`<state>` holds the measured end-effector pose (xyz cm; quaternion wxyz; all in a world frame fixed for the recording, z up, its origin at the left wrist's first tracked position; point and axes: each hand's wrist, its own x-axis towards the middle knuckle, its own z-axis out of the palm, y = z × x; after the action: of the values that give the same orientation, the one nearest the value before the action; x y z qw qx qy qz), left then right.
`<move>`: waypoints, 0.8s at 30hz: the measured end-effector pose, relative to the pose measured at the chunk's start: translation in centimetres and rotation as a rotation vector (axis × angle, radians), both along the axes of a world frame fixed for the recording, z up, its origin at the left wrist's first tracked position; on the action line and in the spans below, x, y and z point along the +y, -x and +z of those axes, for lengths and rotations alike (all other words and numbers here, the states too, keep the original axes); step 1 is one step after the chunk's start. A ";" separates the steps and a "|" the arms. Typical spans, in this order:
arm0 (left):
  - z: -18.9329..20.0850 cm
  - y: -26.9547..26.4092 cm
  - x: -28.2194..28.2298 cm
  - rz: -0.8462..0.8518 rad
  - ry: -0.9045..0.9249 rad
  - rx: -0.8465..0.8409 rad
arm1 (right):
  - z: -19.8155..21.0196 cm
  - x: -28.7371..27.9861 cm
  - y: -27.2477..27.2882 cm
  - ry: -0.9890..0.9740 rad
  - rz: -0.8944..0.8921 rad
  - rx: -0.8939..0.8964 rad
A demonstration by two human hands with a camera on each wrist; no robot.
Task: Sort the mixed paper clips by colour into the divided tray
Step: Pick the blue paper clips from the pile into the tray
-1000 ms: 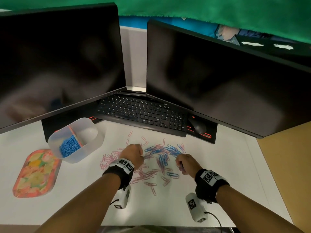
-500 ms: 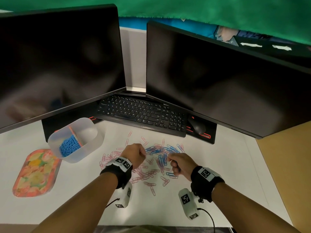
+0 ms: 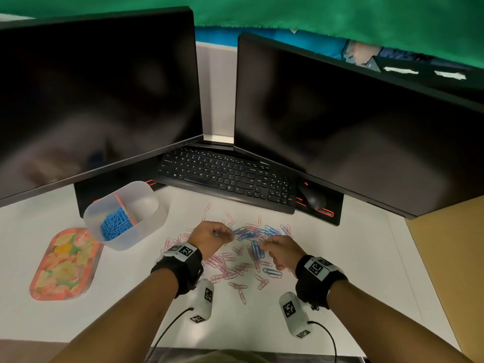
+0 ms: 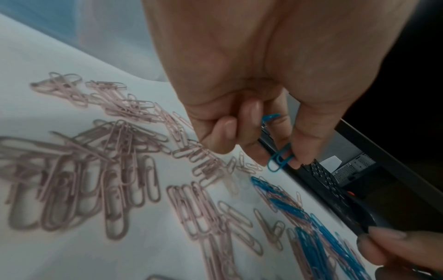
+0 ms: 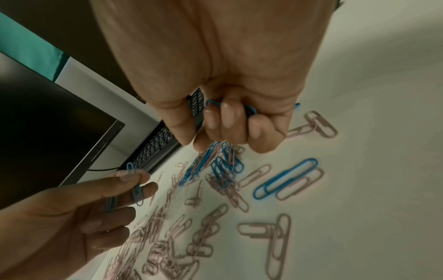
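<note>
Pink and blue paper clips [image 3: 246, 247] lie mixed on the white desk in front of the keyboard. My left hand [image 3: 212, 235] hovers over the pile's left part and pinches blue clips [image 4: 279, 159] between thumb and fingers. My right hand [image 3: 281, 251] is curled above the blue cluster [image 5: 215, 164], with blue clips [image 5: 249, 109] tucked in its palm. The translucent divided tray [image 3: 125, 216] stands at the left, blue clips [image 3: 115, 224] heaped in its near compartment. What the far compartment holds is hidden.
A black keyboard [image 3: 227, 176] and mouse [image 3: 313, 199] sit behind the pile under two dark monitors [image 3: 340, 121]. A colourful oval tray [image 3: 64, 263] lies at the far left. A brown surface [image 3: 450, 252] borders the desk on the right.
My right hand has moved left and forward over the blue cluster. My left hand has lifted slightly, blue clips between its fingers.
</note>
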<state>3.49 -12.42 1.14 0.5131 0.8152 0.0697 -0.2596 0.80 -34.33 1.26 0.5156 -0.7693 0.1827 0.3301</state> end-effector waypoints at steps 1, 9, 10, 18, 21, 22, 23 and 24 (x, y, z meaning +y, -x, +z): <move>-0.1 0.0 0.0 0.016 0.003 -0.011 | 0.1 0.0 0.0 0.008 0.006 -0.005; 0.1 -0.1 0.3 0.073 0.019 -0.015 | -0.2 0.2 0.2 0.337 0.199 -0.216; 0.1 -0.2 0.2 0.079 0.006 -0.008 | -0.3 0.5 0.3 0.391 0.220 -0.246; 0.8 -0.4 -1.7 0.218 0.233 0.245 | -0.3 2.4 0.0 0.671 0.388 -0.360; 1.0 -0.6 -2.8 0.245 0.257 0.332 | -0.5 1.9 -0.1 0.663 0.380 -0.356; 0.9 -0.6 -3.2 0.213 0.216 0.335 | -0.5 1.6 -0.1 0.663 0.375 -0.355; 0.8 -0.7 -3.6 0.140 0.124 0.300 | -0.6 1.4 -0.1 0.664 0.372 -0.360; 0.6 -0.7 -4.1 0.054 0.012 0.237 | -0.6 1.2 0.0 0.662 0.369 -0.367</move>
<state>4.17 -16.47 1.75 0.5129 0.7735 0.1504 -0.3407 0.81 -33.10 0.70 0.1968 -0.9593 0.0432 0.1980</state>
